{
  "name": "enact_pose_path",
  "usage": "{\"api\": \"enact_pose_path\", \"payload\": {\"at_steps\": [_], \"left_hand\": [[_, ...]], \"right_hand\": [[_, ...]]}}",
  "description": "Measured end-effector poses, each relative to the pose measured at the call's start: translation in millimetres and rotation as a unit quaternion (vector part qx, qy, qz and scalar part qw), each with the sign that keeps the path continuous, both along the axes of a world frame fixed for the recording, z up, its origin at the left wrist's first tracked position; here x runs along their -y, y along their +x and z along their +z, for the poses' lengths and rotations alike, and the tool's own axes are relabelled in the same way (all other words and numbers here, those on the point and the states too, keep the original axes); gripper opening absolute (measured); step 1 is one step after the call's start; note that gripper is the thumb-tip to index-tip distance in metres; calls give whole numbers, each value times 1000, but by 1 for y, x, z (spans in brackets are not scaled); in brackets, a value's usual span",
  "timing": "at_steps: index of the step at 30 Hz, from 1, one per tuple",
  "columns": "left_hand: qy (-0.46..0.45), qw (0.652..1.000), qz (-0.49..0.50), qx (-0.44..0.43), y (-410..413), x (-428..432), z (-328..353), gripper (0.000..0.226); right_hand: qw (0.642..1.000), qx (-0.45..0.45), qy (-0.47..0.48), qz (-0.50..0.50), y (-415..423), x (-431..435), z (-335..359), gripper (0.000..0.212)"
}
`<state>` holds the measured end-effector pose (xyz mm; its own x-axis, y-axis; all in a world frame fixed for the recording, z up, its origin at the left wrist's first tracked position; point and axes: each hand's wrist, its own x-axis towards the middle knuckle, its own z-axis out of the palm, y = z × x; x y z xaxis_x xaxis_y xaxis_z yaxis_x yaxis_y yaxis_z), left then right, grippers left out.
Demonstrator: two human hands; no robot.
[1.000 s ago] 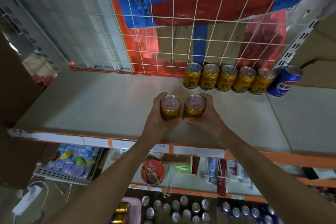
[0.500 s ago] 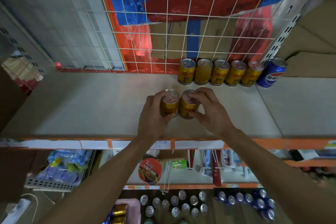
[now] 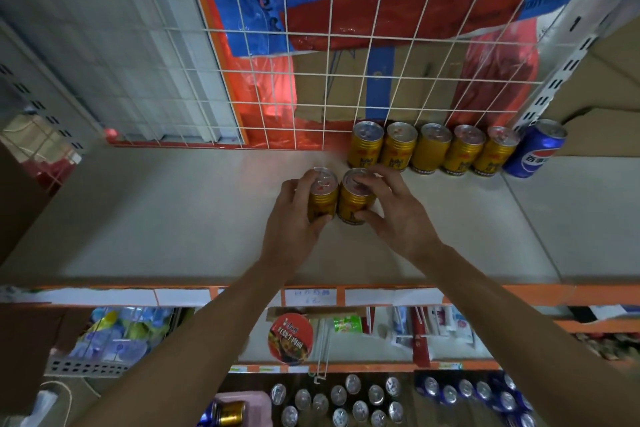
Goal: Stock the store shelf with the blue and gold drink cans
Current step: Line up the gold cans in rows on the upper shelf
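The left hand (image 3: 294, 215) is wrapping its fingers round the first gold can (image 3: 322, 199). The right hand (image 3: 398, 215) is pinching the second gold can (image 3: 353, 203). Both cans are standing side by side between the two hands, low on the white shelf (image 3: 173, 218). Just past the fingertips, a row of gold cans (image 3: 433, 149) is standing, with a blue can (image 3: 535, 149) at its right end. I think a fast push could be knocking that row over. The held cans are looking shiny, yellow-gold and upright, with silver tops.
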<state>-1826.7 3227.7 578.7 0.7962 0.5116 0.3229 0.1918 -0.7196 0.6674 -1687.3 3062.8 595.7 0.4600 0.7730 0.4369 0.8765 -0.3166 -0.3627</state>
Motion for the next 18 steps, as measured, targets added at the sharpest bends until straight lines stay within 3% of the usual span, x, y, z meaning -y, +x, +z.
{"api": "enact_pose_path", "payload": {"at_steps": [6,18], "left_hand": [[19,999,28,-22,18,-27,4,82],[71,995,43,-46,59,-71,3,83]], "right_hand": [[993,114,-35,-19,17,-35,0,71],[980,158,-97,-69,48,-87,6,65]]}}
